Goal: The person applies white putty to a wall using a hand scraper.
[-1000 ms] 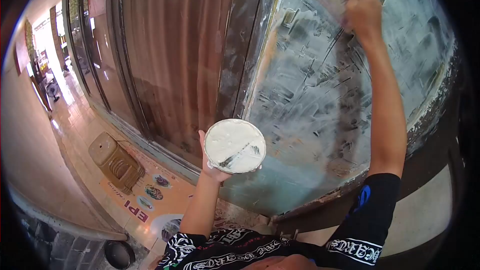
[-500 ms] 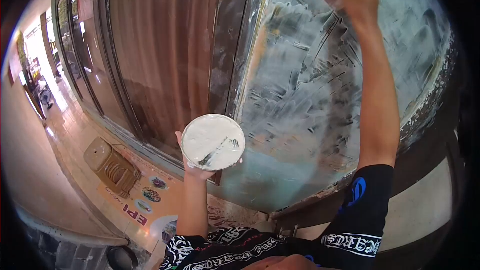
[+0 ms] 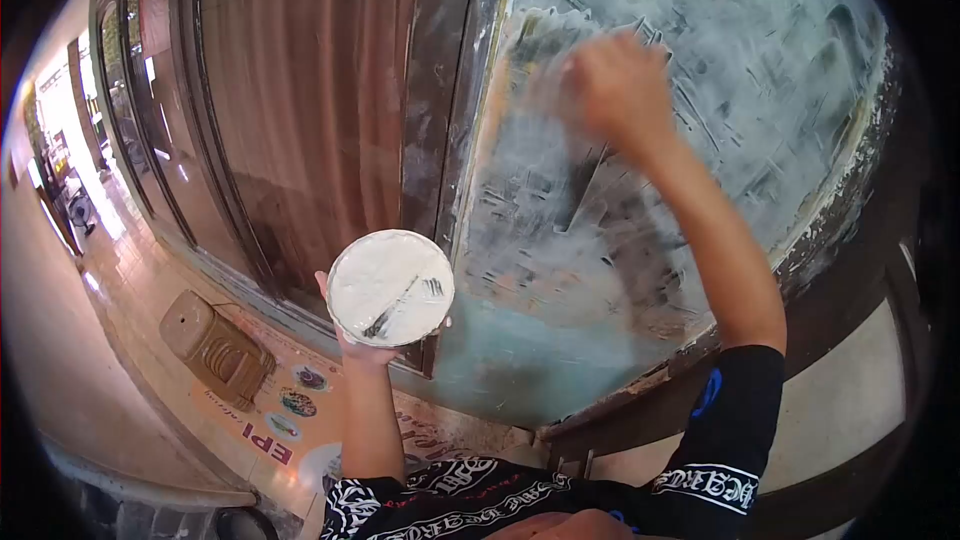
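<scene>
My left hand [image 3: 366, 348] supports a round container [image 3: 331, 302] from below, its thumb showing at the left rim. White paste [image 3: 375, 270] fills the container, with dark scraped marks across its lower part. My right hand [image 3: 628, 90] is raised in front of a panel [image 3: 770, 110] smeared with whitish paste, its fingers curled. Motion blurs the fingertips and whatever is in them, so I cannot make out the held thing. Bluish-green surface [image 3: 530, 340] shows along the panel's lower part.
Left of the panel stand a dark door frame [image 3: 425, 140] and glass with a brown curtain [image 3: 310, 90] behind it. A brown plastic stool [image 3: 215, 340] lies on a printed banner [image 3: 240, 420] on the floor. Farther back is a fan [image 3: 80, 210].
My right hand has swept down and left across the panel from near the top edge. The container in my left hand appears slightly farther left as the view shifts.
</scene>
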